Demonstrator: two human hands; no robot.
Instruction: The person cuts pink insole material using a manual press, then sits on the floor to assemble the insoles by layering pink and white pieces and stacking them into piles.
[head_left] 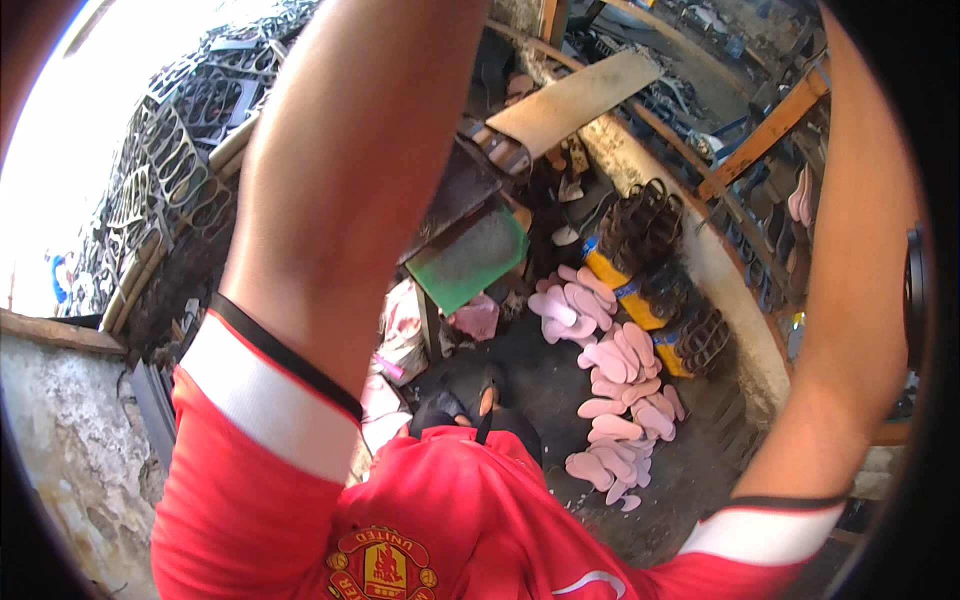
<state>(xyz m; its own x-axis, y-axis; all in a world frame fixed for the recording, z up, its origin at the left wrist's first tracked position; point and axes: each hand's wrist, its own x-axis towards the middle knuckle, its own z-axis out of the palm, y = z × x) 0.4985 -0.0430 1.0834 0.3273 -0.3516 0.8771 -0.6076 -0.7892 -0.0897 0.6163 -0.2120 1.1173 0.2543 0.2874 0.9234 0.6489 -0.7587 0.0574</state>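
At left, a heap of dark, sheet-like offcuts with sole-shaped holes (165,165) is seen beyond a weathered grey plaster wall (70,460). Near centre, a green-edged rectangular board with a dark, worn face (470,262) is noted. A long, flat beige board (575,103) is seen across a stained cream low wall (735,282); beyond it, an orange-brown wooden beam (765,135) is noted, slanted

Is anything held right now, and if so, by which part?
That can't be told: the left arm and right arm leave the picture at its top, with both hands unseen.
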